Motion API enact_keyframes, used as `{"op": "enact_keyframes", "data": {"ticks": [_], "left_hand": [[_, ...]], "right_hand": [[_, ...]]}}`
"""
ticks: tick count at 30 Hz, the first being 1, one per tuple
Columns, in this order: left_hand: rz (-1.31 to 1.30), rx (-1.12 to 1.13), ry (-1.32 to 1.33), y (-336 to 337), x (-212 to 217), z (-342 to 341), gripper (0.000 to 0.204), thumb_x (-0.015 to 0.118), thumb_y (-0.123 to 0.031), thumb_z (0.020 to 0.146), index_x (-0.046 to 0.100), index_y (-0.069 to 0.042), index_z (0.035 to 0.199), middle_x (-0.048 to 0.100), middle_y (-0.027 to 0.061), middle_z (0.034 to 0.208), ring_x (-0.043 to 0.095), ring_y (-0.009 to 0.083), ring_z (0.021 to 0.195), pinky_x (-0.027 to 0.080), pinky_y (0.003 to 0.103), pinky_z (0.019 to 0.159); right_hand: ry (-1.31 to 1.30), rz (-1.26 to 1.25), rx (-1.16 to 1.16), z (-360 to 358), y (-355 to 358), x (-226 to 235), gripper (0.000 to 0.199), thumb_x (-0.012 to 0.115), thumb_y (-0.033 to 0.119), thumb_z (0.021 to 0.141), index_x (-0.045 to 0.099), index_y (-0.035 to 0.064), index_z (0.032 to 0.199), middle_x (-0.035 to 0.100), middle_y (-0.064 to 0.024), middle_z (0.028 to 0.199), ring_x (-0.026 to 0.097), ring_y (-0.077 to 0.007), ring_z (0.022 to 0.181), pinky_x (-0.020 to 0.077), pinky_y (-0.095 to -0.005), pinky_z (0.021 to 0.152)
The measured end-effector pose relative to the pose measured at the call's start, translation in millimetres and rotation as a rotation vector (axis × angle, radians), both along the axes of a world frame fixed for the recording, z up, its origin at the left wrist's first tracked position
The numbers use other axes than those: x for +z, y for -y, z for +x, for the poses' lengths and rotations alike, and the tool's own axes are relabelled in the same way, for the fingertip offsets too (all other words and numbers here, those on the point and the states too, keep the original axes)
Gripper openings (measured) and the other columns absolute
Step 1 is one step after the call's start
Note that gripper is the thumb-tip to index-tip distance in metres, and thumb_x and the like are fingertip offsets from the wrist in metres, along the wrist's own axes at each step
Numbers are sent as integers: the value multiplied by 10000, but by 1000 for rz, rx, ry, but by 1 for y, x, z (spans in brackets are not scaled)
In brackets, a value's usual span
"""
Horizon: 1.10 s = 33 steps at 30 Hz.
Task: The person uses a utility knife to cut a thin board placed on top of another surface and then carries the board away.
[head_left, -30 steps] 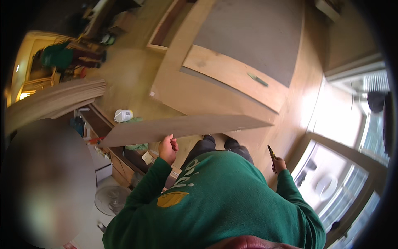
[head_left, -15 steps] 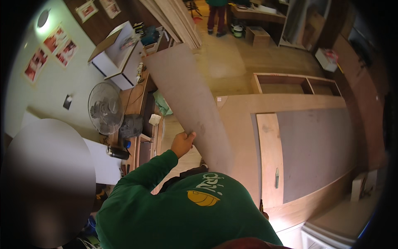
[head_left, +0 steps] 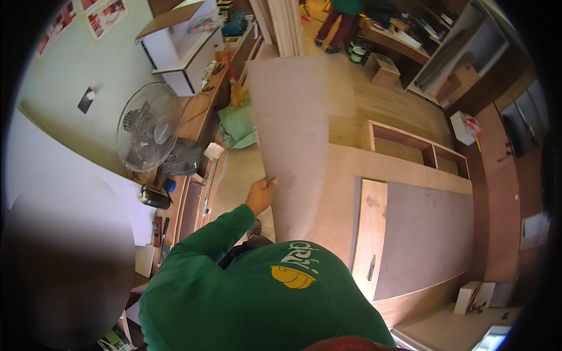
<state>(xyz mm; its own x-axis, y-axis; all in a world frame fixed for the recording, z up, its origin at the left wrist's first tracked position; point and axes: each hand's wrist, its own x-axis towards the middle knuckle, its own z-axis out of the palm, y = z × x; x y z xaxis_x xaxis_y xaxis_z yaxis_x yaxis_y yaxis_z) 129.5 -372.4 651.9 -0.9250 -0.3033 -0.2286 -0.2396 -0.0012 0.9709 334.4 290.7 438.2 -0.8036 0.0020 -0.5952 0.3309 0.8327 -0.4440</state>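
Observation:
My left hand [head_left: 261,196] grips the left edge of a long grey-brown board [head_left: 293,117], thumb on its face and fingers behind it. The board stretches away from my body toward the far wood strips, its near end beside my torso. My right arm and hand are out of sight behind my body. To the right lies a large wooden panel [head_left: 339,169] with a dark grey sheet [head_left: 427,234] on it. Beside that sheet lies a narrow pale plank [head_left: 370,234], with a small slim tool [head_left: 372,267] on it.
At left a bench carries a fan [head_left: 149,128], a black bottle [head_left: 153,197] and a white cabinet box [head_left: 187,47]. A green bag [head_left: 237,126] lies near the board. Tall wood strips [head_left: 281,29] and a person [head_left: 339,23] are at the far side. A wooden frame [head_left: 404,140] lies beyond the panel.
The board has swung to the right at its far end and now lies straighter ahead of me. My left hand keeps its grip. The whole view has turned.

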Motion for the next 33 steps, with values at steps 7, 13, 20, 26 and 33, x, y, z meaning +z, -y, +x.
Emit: {"op": "enact_keyframes", "data": {"ticks": [7,13,20,26,33], "left_hand": [[59,167,-147,67,-25,-5,332,518,-253,1046,635,35,1164,669,45,902,559,107,817,486,289,781],[153,285,-165,108,-2,-23,317,507,-230,1056,629,26,1197,627,-1,872,514,74,799,463,264,750],[229,442,-125,161,8,-17,319,502,-264,1057,644,13,1126,575,-29,834,475,63,727,417,259,660],[243,594,-143,187,10,-15,331,517,-274,1050,633,25,1129,655,28,932,566,105,801,464,287,721],[-11,779,-281,200,22,-61,352,532,-286,1048,624,47,1114,677,82,1004,612,148,850,493,306,750]], "right_hand": [[242,-64,-314,-74,163,100,201,533,164,966,606,27,1093,596,-79,697,540,-161,484,453,-316,419],[219,-88,-300,-118,251,147,217,543,161,966,597,30,1130,577,-65,679,521,-143,467,439,-297,406],[213,-136,-322,-174,310,158,242,555,160,966,589,35,1170,565,-51,668,504,-123,449,426,-275,392],[334,-38,-160,-207,340,142,224,552,178,965,609,23,1117,583,-74,681,543,-163,472,461,-321,411],[172,162,440,-248,237,-58,348,546,308,922,703,12,827,678,-176,764,681,-353,773,543,-456,749]]}}
